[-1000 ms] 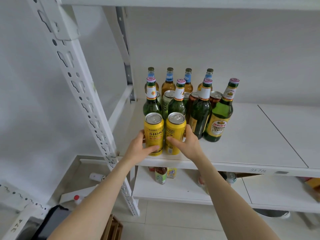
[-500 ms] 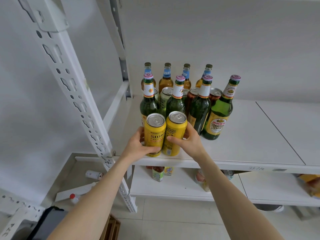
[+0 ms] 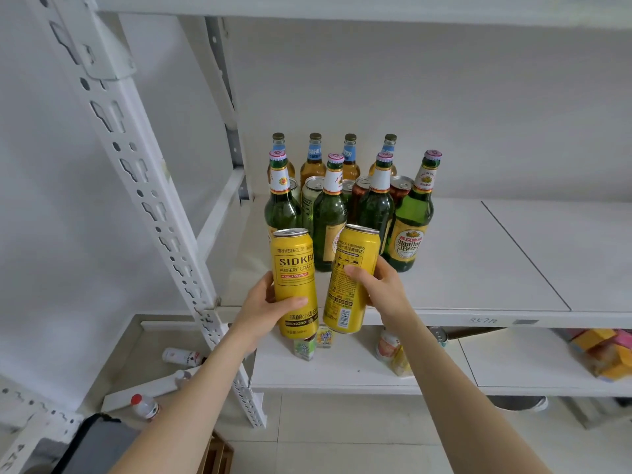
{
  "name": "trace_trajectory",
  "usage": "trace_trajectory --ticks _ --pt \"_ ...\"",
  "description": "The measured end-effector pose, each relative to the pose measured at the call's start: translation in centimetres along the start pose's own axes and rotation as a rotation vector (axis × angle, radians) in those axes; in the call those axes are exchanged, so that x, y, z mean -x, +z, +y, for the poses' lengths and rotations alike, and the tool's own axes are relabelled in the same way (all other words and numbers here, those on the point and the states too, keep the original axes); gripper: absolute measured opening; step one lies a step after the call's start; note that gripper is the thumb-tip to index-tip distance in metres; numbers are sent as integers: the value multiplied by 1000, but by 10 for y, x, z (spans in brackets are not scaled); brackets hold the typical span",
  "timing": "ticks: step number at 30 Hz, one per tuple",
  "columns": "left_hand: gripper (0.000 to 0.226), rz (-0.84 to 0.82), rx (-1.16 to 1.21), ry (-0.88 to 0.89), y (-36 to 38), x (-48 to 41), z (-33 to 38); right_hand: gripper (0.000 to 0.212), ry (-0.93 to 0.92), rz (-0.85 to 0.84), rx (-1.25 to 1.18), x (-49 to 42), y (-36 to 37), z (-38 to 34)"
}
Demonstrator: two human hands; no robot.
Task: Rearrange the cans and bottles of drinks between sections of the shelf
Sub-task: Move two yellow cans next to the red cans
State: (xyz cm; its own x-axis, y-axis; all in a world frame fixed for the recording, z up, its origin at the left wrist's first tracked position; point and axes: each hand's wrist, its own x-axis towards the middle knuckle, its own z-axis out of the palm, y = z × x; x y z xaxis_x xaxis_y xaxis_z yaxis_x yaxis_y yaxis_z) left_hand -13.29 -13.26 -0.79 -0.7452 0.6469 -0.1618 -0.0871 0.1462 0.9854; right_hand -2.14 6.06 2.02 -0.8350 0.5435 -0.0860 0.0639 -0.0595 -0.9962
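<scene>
Lifted since a second before, the left yellow can [image 3: 294, 265] and the right yellow can [image 3: 354, 268] no longer stood on the shelf board [image 3: 478, 268]; both hung just before its near edge, slightly apart. The left hand [image 3: 265, 311] grasped the left yellow can, held nearly upright. The right hand [image 3: 381, 289] grasped the right yellow can, whose top leaned right. Farther back, on the board's left part, stood four green bottles [image 3: 330, 217] in a row, then five can tops [image 3: 313, 186], as far as could be told, and four amber bottles [image 3: 314, 165] farthest.
</scene>
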Motion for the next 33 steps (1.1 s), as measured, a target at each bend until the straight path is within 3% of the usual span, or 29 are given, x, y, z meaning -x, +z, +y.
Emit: trace_trajectory --ticks 7,14,21,28,33 --pt "61 -8 7 19 24 27 13 29 -19 23 -16 32 -21 -8" --pt "80 -12 -15 27 63 41 17 21 -36 41 -51 58 -64 -13" --pt "81 15 -20 57 138 45 30 25 -53 68 -48 75 -134 -19" --pt "51 21 12 88 241 47 45 31 -59 54 3 91 -234 -31" --pt "70 -18 9 94 301 43 50 21 -66 73 32 96 -298 -34"
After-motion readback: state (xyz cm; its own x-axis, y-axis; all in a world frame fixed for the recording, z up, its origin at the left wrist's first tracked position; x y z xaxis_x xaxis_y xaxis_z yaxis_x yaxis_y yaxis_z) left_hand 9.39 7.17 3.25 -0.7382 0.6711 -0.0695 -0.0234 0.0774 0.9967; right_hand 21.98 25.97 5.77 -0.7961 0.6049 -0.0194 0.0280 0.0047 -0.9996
